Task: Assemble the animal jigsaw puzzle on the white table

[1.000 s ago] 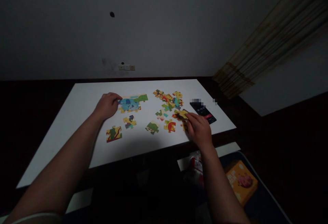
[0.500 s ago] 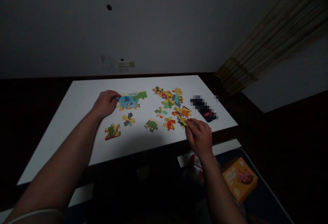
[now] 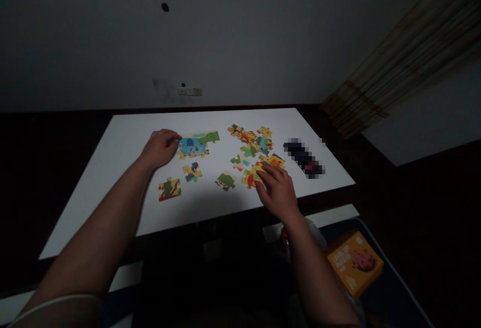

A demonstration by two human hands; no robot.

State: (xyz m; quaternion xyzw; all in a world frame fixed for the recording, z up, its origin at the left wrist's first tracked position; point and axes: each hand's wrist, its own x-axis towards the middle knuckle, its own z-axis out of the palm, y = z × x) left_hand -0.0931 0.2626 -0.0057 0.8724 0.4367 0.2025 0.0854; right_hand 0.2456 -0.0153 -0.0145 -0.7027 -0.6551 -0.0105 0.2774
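1. White surface (image 3: 112,152) carries scattered jigsaw pieces (image 3: 224,181).
2. Left hand (image 3: 161,148) curls against a joined blue-and-green puzzle section (image 3: 192,146); whether its grip holds anything is unclear.
3. Right hand (image 3: 276,190) covers yellow-and-red pieces (image 3: 252,175), its grip unclear.
4. Orange box (image 3: 355,263) sits below the near edge.

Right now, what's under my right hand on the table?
Your right hand lies over the edge of a group of jigsaw pieces; yellow and red pieces show around your fingers. Whatever lies beneath your palm is covered.
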